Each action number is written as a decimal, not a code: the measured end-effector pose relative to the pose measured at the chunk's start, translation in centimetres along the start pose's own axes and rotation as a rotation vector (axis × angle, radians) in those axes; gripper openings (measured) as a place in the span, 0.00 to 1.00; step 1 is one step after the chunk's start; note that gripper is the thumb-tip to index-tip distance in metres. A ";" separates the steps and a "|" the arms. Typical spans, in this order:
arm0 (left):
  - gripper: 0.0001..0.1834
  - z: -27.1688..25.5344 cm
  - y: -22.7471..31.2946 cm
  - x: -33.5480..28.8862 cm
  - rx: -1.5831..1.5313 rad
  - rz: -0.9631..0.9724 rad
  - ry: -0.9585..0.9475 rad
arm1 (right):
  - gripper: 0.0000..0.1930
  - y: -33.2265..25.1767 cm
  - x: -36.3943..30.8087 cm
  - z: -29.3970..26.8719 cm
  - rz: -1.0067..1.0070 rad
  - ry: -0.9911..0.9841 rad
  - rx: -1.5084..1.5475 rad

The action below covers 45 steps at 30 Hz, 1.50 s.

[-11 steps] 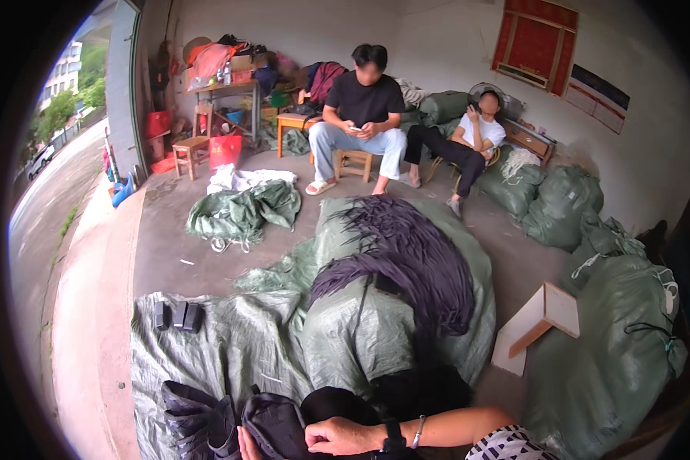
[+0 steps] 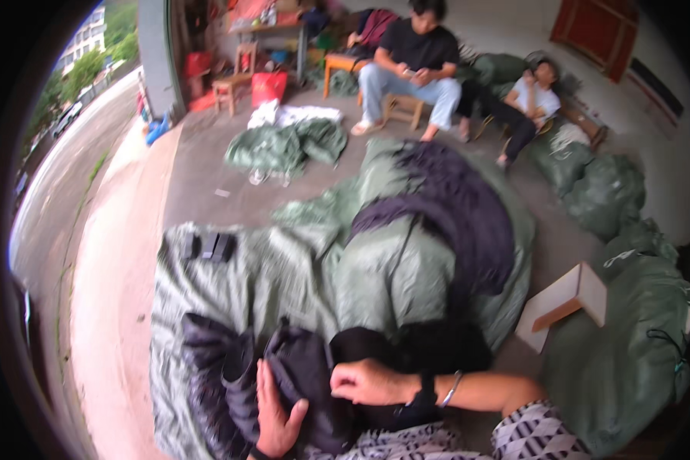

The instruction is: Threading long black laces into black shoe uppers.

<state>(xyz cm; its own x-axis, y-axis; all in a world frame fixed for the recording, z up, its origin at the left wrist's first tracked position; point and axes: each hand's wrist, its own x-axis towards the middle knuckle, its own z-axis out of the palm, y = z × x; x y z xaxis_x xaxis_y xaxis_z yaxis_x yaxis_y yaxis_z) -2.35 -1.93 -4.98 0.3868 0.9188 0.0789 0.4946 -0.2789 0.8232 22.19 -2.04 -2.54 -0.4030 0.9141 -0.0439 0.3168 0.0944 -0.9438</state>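
Low in the frame, a person's two bare hands meet at a dark cloth bundle [image 2: 305,356], which lies at lower centre-left on a pale green woven sheet [image 2: 178,287]. The left hand [image 2: 277,414] is flat against the bundle's left side, fingers straight and thumb spread, gripping nothing. To its right, the right hand [image 2: 369,382], with a dark wristband and a silvery bracelet, has its fingers curled inward by the bundle's upper right edge; blur hides whether they pinch any cloth. More dark, ridged pieces [image 2: 207,356] lie just left. Above right, a heap of dark strips [image 2: 475,222] drapes over green sheeting. The step in hand appears to be steadying or smoothing the bundle; the next move seems to call for a firm hold on its edge.
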 end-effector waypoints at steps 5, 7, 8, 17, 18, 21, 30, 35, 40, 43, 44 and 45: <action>0.50 0.6 1.3 2.2 -0.092 0.022 0.004 | 0.05 -0.8 -0.3 -1.3 0.139 0.060 -0.006; 0.51 0.4 0.8 1.7 -0.075 0.019 0.002 | 0.05 -0.5 -0.2 -0.7 0.095 0.060 -0.006; 0.51 0.4 0.7 1.6 -0.072 0.013 0.005 | 0.05 -0.3 -0.3 -0.5 0.060 0.073 -0.033; 0.52 0.2 0.8 1.4 -0.037 0.002 0.018 | 0.05 -0.5 -0.5 -0.1 -0.091 0.117 -0.118; 0.52 0.2 0.9 1.5 -0.041 0.004 0.014 | 0.05 -0.5 -0.5 -0.2 -0.102 0.124 -0.139; 0.53 0.3 1.0 1.7 -0.041 0.007 0.014 | 0.05 -0.4 -0.3 -0.2 -0.100 0.129 -0.181; 0.55 0.6 0.6 0.9 -0.031 0.031 0.022 | 0.04 -0.3 -1.0 0.3 -0.159 0.104 -0.174; 0.55 0.2 0.7 1.5 -0.047 0.033 0.027 | 0.05 -0.4 -0.3 -0.3 -0.127 0.076 -0.193; 0.55 0.2 0.8 1.6 -0.058 0.023 0.016 | 0.05 -0.2 -0.4 0.2 -0.143 0.108 -0.252; 0.55 0.2 0.6 1.7 -0.044 0.032 0.016 | 0.03 -0.3 -0.2 0.0 -0.045 0.037 -0.125; 0.55 0.3 0.6 1.6 -0.045 0.041 0.018 | 0.03 -0.4 -0.3 -0.1 0.063 -0.043 -0.009; 0.55 0.3 0.6 1.5 -0.045 0.039 0.014 | 0.03 -0.4 -0.4 0.2 0.066 -0.042 -0.006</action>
<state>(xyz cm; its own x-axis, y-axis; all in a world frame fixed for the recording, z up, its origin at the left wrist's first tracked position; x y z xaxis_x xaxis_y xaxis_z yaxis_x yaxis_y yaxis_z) -1.23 -0.78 -4.50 0.3941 0.9113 0.1194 0.4434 -0.3023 0.8438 22.07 -2.55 -2.17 -0.4163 0.9013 -0.1199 0.3493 0.0368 -0.9363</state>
